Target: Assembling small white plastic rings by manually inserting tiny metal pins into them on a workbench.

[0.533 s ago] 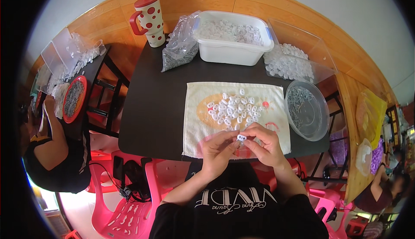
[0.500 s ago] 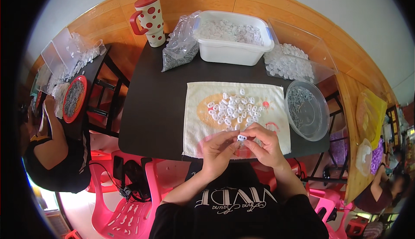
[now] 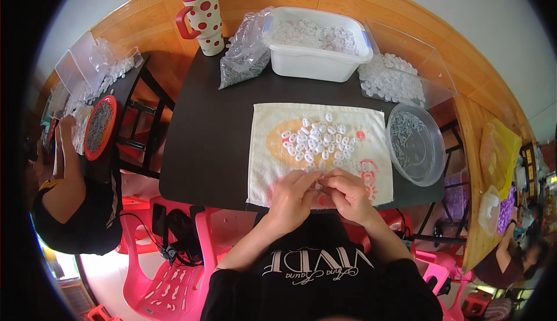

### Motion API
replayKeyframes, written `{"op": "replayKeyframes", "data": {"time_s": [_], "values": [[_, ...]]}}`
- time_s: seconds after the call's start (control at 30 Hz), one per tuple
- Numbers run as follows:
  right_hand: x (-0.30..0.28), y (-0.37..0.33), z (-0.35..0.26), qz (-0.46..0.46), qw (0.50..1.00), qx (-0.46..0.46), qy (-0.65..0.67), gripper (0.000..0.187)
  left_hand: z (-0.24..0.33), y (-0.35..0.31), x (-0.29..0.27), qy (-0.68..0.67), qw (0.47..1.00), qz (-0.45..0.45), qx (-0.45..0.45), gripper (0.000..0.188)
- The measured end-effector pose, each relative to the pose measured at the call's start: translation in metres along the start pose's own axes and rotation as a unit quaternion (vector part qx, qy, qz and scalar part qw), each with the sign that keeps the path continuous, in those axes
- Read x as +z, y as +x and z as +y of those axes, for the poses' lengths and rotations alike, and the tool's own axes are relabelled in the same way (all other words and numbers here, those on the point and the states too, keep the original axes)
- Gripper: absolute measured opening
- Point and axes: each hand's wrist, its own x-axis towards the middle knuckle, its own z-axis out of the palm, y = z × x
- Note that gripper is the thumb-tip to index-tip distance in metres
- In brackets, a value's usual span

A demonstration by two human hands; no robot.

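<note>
Both of my hands meet over the near edge of a cream towel [image 3: 261, 147] with a printed pattern. My left hand [image 3: 291, 198] and my right hand [image 3: 350, 196] are closed, fingertips together, on a small white plastic piece [image 3: 318, 186]. Most of that piece is covered by the fingers. Just beyond my fingertips lies a heap of small white oval pieces [image 3: 316, 138], several showing two dark holes. Some translucent pieces [image 3: 348, 165] are on the towel beside my right hand.
Right of the towel stands a round clear tub [image 3: 432, 152] with small grey metal parts. Behind are a white bin [image 3: 313, 64], a clear box [image 3: 438, 83] of white pieces, a bag of grey parts [image 3: 243, 65] and a dotted tumbler [image 3: 206, 22]. Another person [image 3: 72, 205] sits at left.
My fingers have drawn closer together around the white piece, which showed its two holes before and is now mostly covered. The view has shifted slightly.
</note>
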Motion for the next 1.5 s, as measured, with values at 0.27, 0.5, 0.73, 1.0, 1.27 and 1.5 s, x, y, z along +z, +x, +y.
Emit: {"op": "replayKeyframes", "data": {"time_s": [0.27, 0.5, 0.73, 1.0, 1.27, 1.5], "values": [[0.003, 0.003, -0.001, -0.014, 0.99, -0.088, -0.108, 0.028, -0.007, 0.002, -0.003, 0.107, 0.992, -0.026, 0.054, 0.034], [0.002, -0.007, 0.009, -0.041, 0.985, -0.109, -0.129, 0.027, -0.014, 0.003, -0.008, 0.041, 0.997, -0.042, 0.042, 0.016], [-0.002, -0.005, 0.008, -0.071, 0.98, -0.142, -0.124, 0.019, -0.011, 0.005, -0.008, 0.044, 0.996, -0.05, 0.062, 0.016], [-0.002, 0.003, 0.008, -0.076, 0.971, -0.177, -0.142, 0.021, -0.012, 0.006, -0.009, 0.144, 0.977, -0.104, 0.122, 0.014], [-0.049, 0.016, -0.005, 0.05, 0.964, -0.153, -0.213, 0.014, -0.008, 0.006, -0.007, 0.095, 0.991, -0.046, 0.077, 0.018], [-0.178, 0.128, -0.014, 0.264, 0.874, -0.144, -0.382, 0.003, -0.01, -0.004, -0.007, 0.11, 0.988, -0.027, 0.107, 0.02]]}}
